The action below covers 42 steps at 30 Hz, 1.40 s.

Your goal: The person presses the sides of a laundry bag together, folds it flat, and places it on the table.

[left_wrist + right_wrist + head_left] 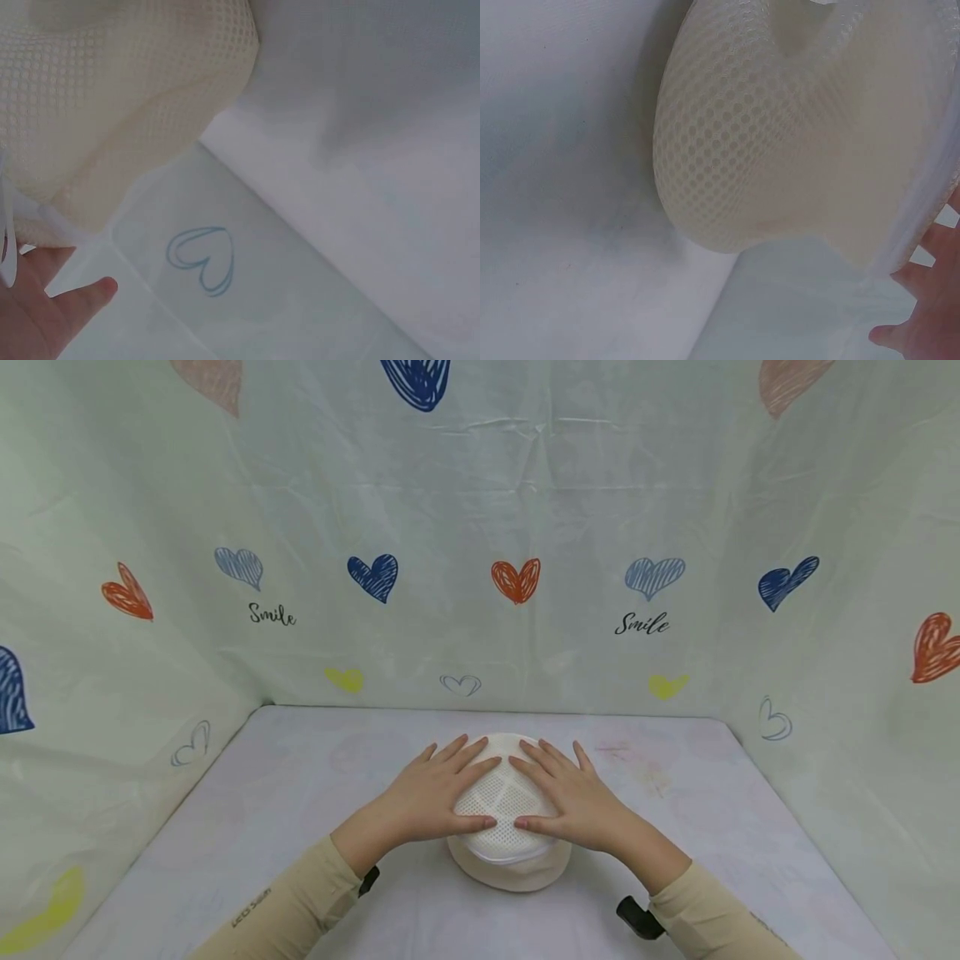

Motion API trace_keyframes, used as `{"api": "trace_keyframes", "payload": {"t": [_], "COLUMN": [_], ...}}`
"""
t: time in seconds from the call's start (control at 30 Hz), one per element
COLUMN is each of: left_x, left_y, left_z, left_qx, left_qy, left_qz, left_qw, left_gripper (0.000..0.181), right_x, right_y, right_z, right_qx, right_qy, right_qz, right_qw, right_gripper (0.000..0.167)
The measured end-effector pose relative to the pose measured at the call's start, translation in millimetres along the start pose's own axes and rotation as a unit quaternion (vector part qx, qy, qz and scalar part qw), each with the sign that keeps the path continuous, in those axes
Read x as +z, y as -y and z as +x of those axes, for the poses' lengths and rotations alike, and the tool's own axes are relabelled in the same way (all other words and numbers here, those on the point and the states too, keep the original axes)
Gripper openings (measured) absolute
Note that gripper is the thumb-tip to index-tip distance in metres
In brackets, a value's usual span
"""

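Observation:
A cream-white, dome-shaped mesh item (504, 797) with a white edging stands on the table before me, its exact kind unclear. Below the mesh dome shows a smooth beige rounded part (517, 872). My left hand (442, 789) rests on its left side with fingers spread and mostly straight. On the opposite side lies my right hand (573, 797), spread likewise, the two thumbs pointing toward each other across the mesh. The left wrist view has the holed mesh (142, 90) close up, and the right wrist view its bulging side (720, 142) and white edging (930, 187).
A pale cloth-covered table (337, 752) reaches back to a white curtain (450, 493) printed with hearts and "Smile". The curtain also runs along both sides. A dark wrist device (640, 918) sits at the right sleeve.

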State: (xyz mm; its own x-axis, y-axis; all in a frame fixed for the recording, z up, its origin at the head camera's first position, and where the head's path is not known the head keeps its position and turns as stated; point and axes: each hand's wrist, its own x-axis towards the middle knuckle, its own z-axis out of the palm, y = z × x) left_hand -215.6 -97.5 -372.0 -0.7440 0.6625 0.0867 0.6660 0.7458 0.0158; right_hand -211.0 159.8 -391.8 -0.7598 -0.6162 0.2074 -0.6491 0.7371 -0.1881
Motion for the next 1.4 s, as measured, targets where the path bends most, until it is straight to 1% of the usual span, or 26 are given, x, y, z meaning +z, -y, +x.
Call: {"api": "trace_keyframes", "payload": {"t": [0.3, 0.57, 0.83, 1.03, 1.4], "left_x": [4.2, 13.0, 16.8, 19.5, 31.0], "left_y": [-0.7, 1.1, 0.4, -0.1, 1.8], "left_z": [-0.4, 0.5, -0.4, -1.1, -1.4], "left_qx": [-0.001, -0.006, -0.006, -0.005, -0.007], "left_qy": [0.000, 0.014, 0.019, 0.030, 0.056], "left_qz": [0.001, -0.005, -0.016, -0.030, -0.029], "left_qw": [1.0000, 0.9999, 0.9997, 0.9991, 0.9980], "left_gripper": [0.083, 0.083, 0.082, 0.080, 0.081], "right_x": [3, 7, 12, 17, 30], "right_y": [1, 2, 1, -1, -6], "right_z": [0.5, 0.3, -0.4, -0.3, 0.6], "right_qx": [0.003, 0.003, 0.007, 0.009, 0.016], "right_qy": [0.011, 0.022, 0.036, 0.042, 0.074], "right_qz": [0.007, 0.016, 0.014, 0.014, 0.015], "right_qw": [0.9999, 0.9996, 0.9992, 0.9990, 0.9970], "right_gripper": [0.084, 0.083, 0.084, 0.084, 0.088]}}
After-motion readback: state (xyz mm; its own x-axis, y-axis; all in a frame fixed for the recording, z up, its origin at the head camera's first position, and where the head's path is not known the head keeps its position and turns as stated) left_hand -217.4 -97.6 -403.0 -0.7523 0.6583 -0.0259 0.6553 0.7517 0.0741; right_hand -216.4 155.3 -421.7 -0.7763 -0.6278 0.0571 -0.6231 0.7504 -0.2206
